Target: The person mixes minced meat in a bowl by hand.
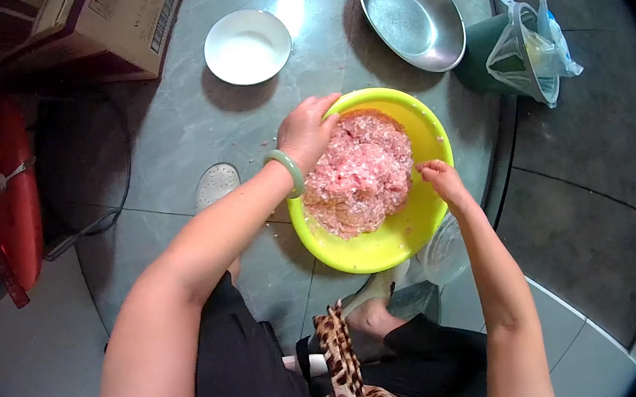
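Observation:
A bright yellow-green basin [428, 129] holds a large mound of pink minced meat [362, 168] flecked with white bits. My left hand [310, 129], with a pale green bangle on the wrist, grips the basin's far left rim, its fingertips partly hidden. On the basin's right side, my right hand [441, 180] is over the inner wall beside the meat. Its fingers are curled together, and whatever they may hold does not show.
A white bowl [247, 47] and a steel basin [413, 17] stand on the tiled floor beyond. At right is a green bin [484, 56] with a plastic liner. Cardboard boxes [110, 25] are at upper left, near a red stool-like object [8, 195] with a spoon on it.

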A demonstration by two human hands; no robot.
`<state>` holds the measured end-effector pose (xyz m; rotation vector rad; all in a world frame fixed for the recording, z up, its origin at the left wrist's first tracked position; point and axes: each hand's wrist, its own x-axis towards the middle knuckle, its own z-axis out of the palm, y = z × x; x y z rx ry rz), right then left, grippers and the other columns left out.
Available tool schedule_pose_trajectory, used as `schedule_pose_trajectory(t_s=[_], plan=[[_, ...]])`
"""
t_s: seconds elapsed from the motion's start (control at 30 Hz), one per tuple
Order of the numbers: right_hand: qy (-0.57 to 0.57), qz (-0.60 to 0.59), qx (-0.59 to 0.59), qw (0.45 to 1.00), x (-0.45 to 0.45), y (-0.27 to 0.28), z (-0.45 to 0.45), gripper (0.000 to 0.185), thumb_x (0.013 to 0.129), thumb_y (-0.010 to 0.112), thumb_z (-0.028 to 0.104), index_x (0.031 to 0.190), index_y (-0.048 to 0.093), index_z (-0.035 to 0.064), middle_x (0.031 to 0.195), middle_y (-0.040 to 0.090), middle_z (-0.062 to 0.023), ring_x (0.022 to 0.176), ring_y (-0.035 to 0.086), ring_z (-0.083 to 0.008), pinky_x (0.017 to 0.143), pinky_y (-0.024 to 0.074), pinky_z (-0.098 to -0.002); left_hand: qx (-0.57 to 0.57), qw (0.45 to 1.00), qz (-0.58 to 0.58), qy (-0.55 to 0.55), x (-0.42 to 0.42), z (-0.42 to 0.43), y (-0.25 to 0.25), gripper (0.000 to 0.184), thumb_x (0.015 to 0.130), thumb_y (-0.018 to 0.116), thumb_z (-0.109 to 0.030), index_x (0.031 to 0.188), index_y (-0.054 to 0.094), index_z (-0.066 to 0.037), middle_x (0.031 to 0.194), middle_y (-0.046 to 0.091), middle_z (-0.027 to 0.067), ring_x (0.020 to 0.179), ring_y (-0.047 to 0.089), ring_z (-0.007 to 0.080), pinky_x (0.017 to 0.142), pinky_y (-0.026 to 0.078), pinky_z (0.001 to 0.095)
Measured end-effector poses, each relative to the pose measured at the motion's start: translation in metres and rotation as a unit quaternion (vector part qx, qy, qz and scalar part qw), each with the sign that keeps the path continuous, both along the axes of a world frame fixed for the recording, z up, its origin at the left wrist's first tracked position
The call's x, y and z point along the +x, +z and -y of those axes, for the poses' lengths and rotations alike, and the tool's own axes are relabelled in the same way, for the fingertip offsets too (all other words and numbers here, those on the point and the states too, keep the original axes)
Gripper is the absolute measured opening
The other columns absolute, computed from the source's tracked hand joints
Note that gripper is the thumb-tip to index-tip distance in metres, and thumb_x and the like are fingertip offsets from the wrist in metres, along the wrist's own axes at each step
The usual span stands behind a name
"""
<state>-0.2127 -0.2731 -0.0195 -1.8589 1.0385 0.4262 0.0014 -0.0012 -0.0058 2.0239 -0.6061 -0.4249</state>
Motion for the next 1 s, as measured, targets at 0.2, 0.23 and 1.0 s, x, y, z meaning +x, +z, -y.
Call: schedule_pose_trajectory(t_s=[0.2, 0.23, 1.0], plan=[[0.024, -0.039, -0.061, 0.997, -0.083, -0.117, -0.001, 0.031, 0.088, 0.052, 0.025, 0.098, 0.066, -0.0004, 0.092, 0.069, -0.0152, 0.082, 0.066, -0.0282, 0.075, 0.0512, -0.0406, -0.001, 1.000, -0.001, -0.011, 0.000, -0.001, -0.002, 0.037, 0.086, 0.061, -0.019, 0.122, 0.060, -0.012, 0.098, 0.061, 0.0138, 0.090, 0.060, 0.0318, 0.080, 0.047, 0.0388], [-0.109, -0.111, -0.017, 0.988, -0.055, -0.054, -0.062, 0.032, 0.088, 0.052, 0.027, 0.098, 0.065, -0.0015, 0.090, 0.069, -0.0173, 0.081, 0.066, -0.0310, 0.073, 0.0510, -0.0439, -0.002, 1.000, 0.000, -0.009, 0.000, -0.001, -0.001, 0.036, 0.086, 0.061, -0.019, 0.121, 0.061, -0.011, 0.098, 0.061, 0.0140, 0.090, 0.060, 0.0320, 0.079, 0.047, 0.0387], [0.422, 0.015, -0.334, 0.842, 0.109, 0.031, -0.108, 0.052, 0.085, 0.056, 0.049, 0.130, 0.056, 0.0225, 0.142, 0.042, -0.0091, 0.133, 0.036, -0.0305, 0.108, 0.0247, -0.0544, -0.017, 1.000, 0.024, -0.003, 0.000, -0.001, -0.005, 0.036, 0.084, 0.061, -0.016, 0.119, 0.061, -0.012, 0.096, 0.061, 0.0138, 0.088, 0.060, 0.0330, 0.077, 0.049, 0.0402]])
